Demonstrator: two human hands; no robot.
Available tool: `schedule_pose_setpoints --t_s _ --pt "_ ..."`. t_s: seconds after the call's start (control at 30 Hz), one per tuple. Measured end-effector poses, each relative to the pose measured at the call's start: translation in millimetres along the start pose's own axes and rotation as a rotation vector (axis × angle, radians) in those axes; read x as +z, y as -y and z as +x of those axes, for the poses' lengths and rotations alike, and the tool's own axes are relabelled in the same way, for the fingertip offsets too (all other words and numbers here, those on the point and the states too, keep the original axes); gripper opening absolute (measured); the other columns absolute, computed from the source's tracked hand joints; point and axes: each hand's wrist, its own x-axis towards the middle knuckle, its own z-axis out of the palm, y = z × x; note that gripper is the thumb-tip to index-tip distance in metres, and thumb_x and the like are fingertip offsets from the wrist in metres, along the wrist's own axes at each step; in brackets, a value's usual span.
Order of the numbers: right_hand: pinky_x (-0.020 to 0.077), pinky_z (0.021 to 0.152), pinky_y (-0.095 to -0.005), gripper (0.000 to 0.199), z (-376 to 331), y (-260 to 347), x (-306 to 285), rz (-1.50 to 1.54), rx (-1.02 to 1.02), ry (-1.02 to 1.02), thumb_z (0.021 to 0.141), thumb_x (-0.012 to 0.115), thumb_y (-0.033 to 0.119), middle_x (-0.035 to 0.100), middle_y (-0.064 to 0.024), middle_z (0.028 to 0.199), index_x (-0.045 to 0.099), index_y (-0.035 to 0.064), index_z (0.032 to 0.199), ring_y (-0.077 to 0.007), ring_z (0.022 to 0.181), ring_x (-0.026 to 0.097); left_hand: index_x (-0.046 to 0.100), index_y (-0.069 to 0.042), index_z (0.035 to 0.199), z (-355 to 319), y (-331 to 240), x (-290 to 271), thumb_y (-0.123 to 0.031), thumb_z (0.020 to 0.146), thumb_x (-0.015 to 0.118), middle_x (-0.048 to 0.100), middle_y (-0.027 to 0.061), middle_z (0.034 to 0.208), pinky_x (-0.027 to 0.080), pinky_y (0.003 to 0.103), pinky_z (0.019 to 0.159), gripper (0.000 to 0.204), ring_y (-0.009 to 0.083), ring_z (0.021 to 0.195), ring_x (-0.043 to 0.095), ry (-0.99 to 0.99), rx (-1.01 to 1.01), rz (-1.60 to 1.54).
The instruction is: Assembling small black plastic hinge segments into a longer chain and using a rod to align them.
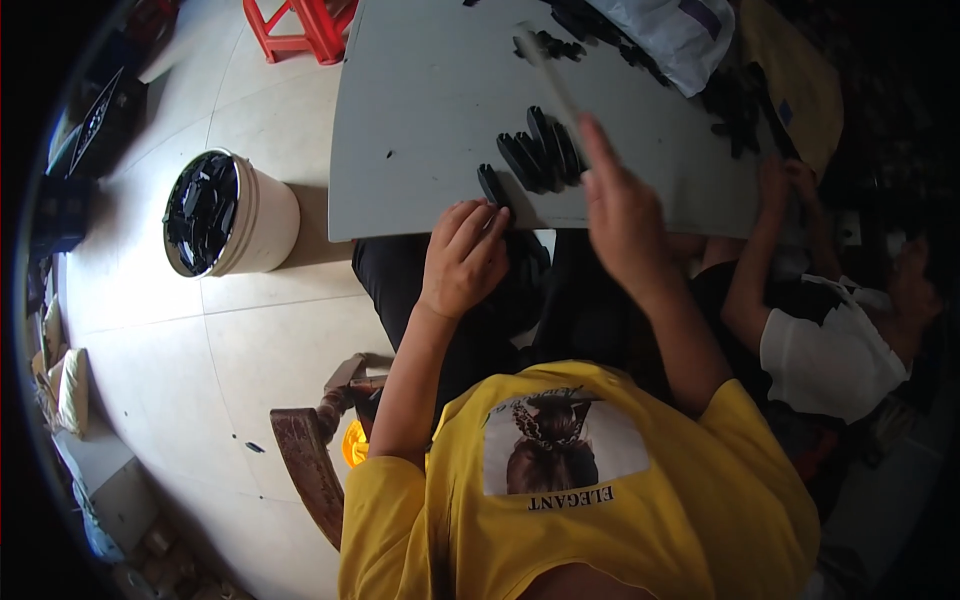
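Grey table (420,120), tiled floor (250,340), bucket (255,215) beside

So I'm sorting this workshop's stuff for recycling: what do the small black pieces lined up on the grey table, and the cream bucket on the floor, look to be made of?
The small black pieces look like moulded plastic: uniform black with a slight sheen, though too small to be sure. The cream round bucket also looks plastic, with a smooth matte wall and a rolled rim. The grey table has a flat, dull top, perhaps laminate or painted board.

white plastic bag (672,35) | table's far right edge | crumpled, purple patch
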Motion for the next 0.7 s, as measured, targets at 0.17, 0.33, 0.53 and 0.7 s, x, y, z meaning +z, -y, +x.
schedule_pose_setpoints --t_s 0.17,0.33,0.53,0.7 --pt "0.0524 0.075 -0.0427 0.052 3.4 -90.5 -28.3 -0.197 0.309 0.035 0.092 0.051 0.008 0.064 -0.0227 0.105 0.041 0.0205 0.141 -0.0378 0.088 0.065 0.057 -0.006 0.123 40.1 -2.8 4.8 -0.011 0.074 0.067 0.051 0.0163 0.127 0.042 0.045 0.097 0.050 0.0338 0.119 0.049 0.096 -0.139 0.058" --pt "0.0524 0.078 -0.0425 0.053 -18.6 -91.0 -5.2 -0.127 0.102 0.169 0.090 0.055 0.009 0.065 -0.0207 0.102 0.043 0.0218 0.140 -0.0364 0.087 0.065 0.046 -0.009 0.135 69.1 12.4 20.5 -0.034 0.083 0.065 0.040 0.0165 0.143 0.032 0.049 0.104 0.061 0.0350 0.134 0.034 0.354 -0.146 0.232" --pt "0.0530 0.065 -0.0394 0.056 -99.9 -81.8 -11.1 0.005 0.040 0.277 0.086 0.062 0.009 0.065 -0.0174 0.086 0.046 0.0206 0.138 -0.0306 0.073 0.065 0.057 -0.010 0.125 33.3 -19.7 -19.4 -0.034 0.082 0.063 0.051 0.0119 0.135 0.026 0.050 0.110 0.050 0.0308 0.130 0.042 0.563 -0.119 -0.133" --pt "0.0507 0.062 -0.0449 0.026 -240.6 -116.3 15.7 0.120 0.391 0.117 0.091 0.057 0.021 0.064 -0.0164 0.081 0.057 0.0115 0.114 -0.0375 0.071 0.063 0.069 -0.008 0.102 17.9 -29.6 -35.2 -0.022 0.079 0.061 0.067 0.0090 0.106 0.029 0.048 0.106 0.028 0.0287 0.119 0.053 0.620 -0.153 -0.287"
